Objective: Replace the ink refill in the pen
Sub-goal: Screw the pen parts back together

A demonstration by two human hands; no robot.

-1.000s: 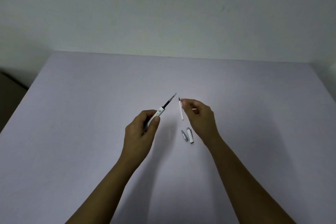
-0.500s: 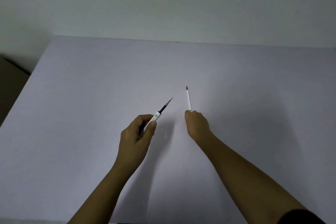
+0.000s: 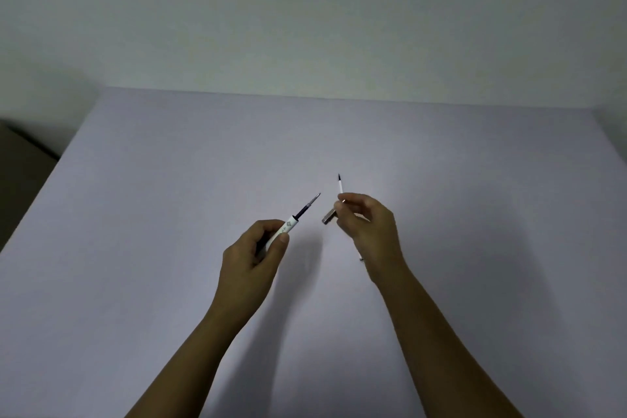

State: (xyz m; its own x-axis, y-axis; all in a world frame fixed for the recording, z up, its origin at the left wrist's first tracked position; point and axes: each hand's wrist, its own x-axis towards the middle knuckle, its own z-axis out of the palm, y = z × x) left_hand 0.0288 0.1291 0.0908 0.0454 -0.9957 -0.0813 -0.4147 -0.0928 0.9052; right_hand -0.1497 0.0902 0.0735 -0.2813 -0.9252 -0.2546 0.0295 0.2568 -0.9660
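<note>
Both hands are raised over the middle of the desk (image 3: 169, 248), a plain pale surface whose far edge meets a bare wall (image 3: 305, 10).

The left hand (image 3: 251, 254) is curled closed around the white pen barrel (image 3: 283, 231), thumb pressed along its side. The barrel points up and toward the far right corner, and a dark ink refill (image 3: 307, 205) sticks out of its open end, thin metal tip uppermost.

The right hand (image 3: 368, 224) sits just beside it, nearer the right edge, with a small gap between the two. Its thumb and fingertips are pinched shut on a small grey metal piece (image 3: 328, 218) — probably the pen's tip section, though it is too blurred to say for sure. A second, white refill (image 3: 340, 185) rises past the fingers toward the far edge, dark tip up; I cannot tell whether the hand holds it or it lies on the desk behind. Something small and pale (image 3: 361, 258) shows by the right wrist — too small to identify.
</note>
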